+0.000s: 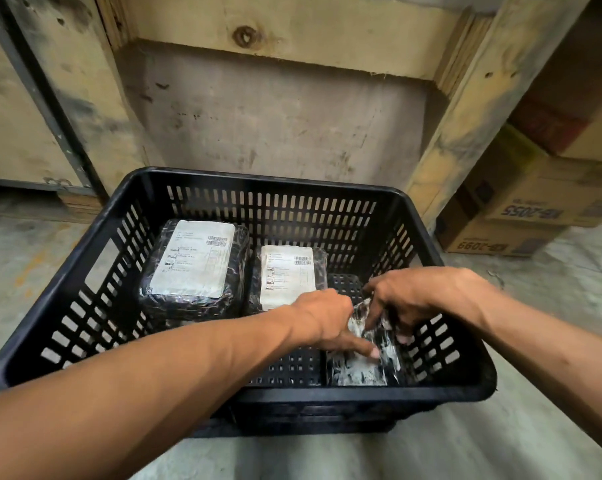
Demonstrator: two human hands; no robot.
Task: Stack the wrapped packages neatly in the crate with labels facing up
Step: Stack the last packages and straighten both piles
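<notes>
A black slotted plastic crate (313,183) stands on the floor. Inside, a large black-wrapped package (195,265) lies at the back left with its white label up. A second, lower package (287,275) lies beside it, label up too. At the front right corner a third wrapped package (361,367) rests on the crate floor, shiny film and white patches showing. Both hands are on its far end. My left hand (330,323) presses down with fingers on it, and my right hand (410,303) grips its upper edge against the crate wall.
A pale wooden crate wall (275,109) rises right behind the black crate. Stacked cardboard boxes (521,202) stand at the right. Bare concrete floor (22,265) shows left, right and in front. The crate's front left floor holds nothing.
</notes>
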